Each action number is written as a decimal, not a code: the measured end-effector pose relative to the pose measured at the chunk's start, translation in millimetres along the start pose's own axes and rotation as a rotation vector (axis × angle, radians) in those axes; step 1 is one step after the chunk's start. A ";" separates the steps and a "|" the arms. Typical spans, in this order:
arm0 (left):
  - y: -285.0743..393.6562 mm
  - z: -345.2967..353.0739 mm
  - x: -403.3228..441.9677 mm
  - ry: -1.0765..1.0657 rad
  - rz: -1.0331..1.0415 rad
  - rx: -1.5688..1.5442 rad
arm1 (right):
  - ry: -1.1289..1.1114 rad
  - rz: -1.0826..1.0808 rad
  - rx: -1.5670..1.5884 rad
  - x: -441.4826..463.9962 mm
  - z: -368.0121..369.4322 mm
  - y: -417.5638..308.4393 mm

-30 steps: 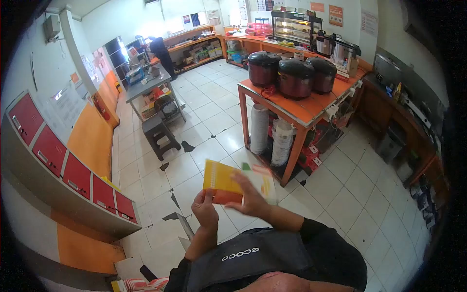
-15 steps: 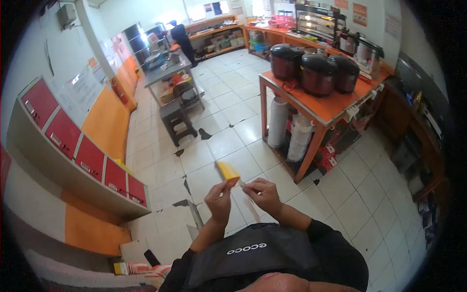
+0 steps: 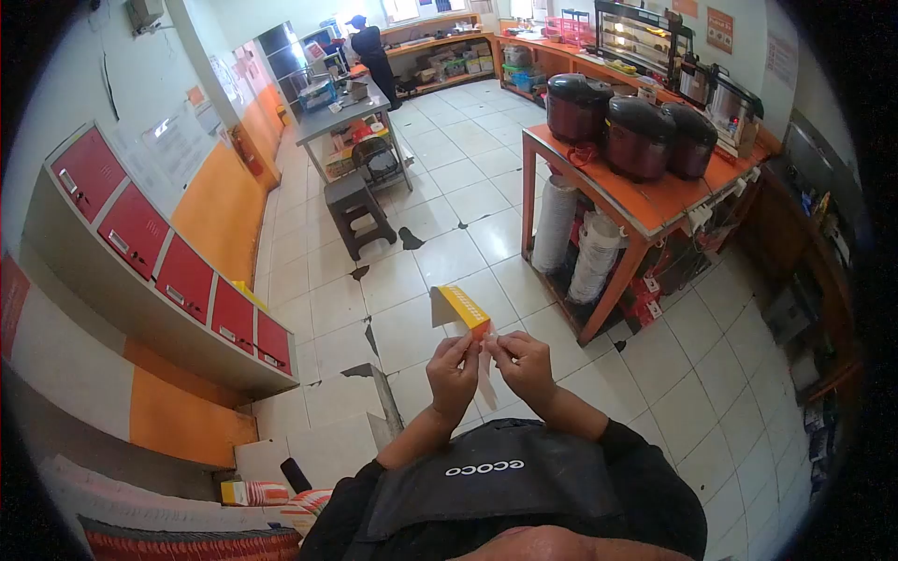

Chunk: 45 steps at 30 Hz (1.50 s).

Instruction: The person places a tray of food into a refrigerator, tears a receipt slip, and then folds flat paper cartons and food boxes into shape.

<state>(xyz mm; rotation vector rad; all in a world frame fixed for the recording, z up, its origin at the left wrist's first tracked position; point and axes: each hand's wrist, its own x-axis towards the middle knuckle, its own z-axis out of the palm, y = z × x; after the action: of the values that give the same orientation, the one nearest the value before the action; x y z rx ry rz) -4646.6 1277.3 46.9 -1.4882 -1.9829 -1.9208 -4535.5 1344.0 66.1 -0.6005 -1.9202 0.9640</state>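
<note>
In the middle of the head view, a small yellow-and-orange cardboard box (image 3: 465,307) is held out in front of the apron, with a pale flap standing off its far left side. My left hand (image 3: 452,376) pinches the near end between thumb and fingers. Right beside it, my right hand (image 3: 526,365) is closed with its fingertips on the same near end, at a white edge or flap. The fingertips almost meet there, hiding part of the carton's end.
Red lockers (image 3: 140,234) line the left wall. Striped cartons (image 3: 254,493) and a dark phone (image 3: 295,475) lie at lower left. An orange table (image 3: 645,210) with rice cookers (image 3: 639,137) stands right. A dark stool (image 3: 355,215) is ahead; a person (image 3: 371,61) stands far back.
The box and both hands have shifted right in view. My right hand has come in closer to my left at the box's near end. The surroundings shifted as the camera turned.
</note>
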 end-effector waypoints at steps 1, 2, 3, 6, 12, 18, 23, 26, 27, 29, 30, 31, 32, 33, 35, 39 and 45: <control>0.2 -0.6 -0.7 0.005 0.007 0.011 | -0.010 -0.003 0.001 -0.7 1.2 6.1; 0.0 -1.0 -1.5 0.010 0.013 0.021 | -0.020 -0.006 0.003 -1.0 1.9 9.4; -1.9 -0.3 -2.0 0.011 0.009 0.001 | -0.027 -0.027 0.009 -0.1 1.2 8.3; -5.4 2.2 -4.0 0.011 0.014 -0.023 | -0.035 -0.069 0.012 1.6 -0.6 4.6; -5.7 2.5 -2.3 0.092 0.160 0.098 | 0.089 -0.072 -0.059 -1.9 3.8 4.2; -8.0 1.2 -8.1 0.169 0.261 0.166 | 0.205 -0.274 -0.277 -3.7 -0.2 9.5; -6.8 3.8 -12.0 0.106 0.366 0.167 | 0.172 -0.370 -0.241 -4.3 9.0 9.6; -3.6 2.0 -12.9 0.144 0.241 0.132 | 0.099 -0.323 -0.097 -3.6 9.1 5.5; -3.7 0.3 -11.8 0.147 0.213 0.110 | 0.058 -0.296 -0.071 -3.4 6.9 2.7; -3.9 -3.8 -9.4 0.153 0.156 0.067 | -0.025 -0.241 -0.020 -3.2 0.7 -2.0; 0.7 -5.0 -8.2 0.136 0.130 0.060 | -0.026 -0.215 0.003 -3.0 0.2 -1.5; 1.5 -5.3 -8.1 0.109 0.117 0.049 | -0.029 -0.187 0.025 -3.1 -0.1 -0.8; 2.0 -5.5 -8.6 0.081 0.104 0.037 | -0.031 -0.159 0.047 -3.5 -0.3 -0.1; 2.3 -5.7 -9.3 0.054 0.090 0.026 | -0.027 -0.165 0.057 -3.4 -0.2 0.8; 2.3 -5.2 -9.8 0.058 0.100 0.032 | -0.017 -0.180 0.076 -2.2 0.3 4.1; 1.8 -2.9 -10.1 0.043 0.164 0.102 | 0.025 -0.204 0.035 -2.9 6.3 13.7; 3.0 -5.4 -9.6 -0.079 0.146 0.124 | -0.028 -0.153 -0.034 -5.8 10.4 13.0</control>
<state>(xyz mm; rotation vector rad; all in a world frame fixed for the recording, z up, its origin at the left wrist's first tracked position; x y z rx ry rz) -4642.7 1266.8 44.9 -1.6494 -1.9236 -1.6769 -4541.3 1343.4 49.4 -0.4540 -1.9798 0.8487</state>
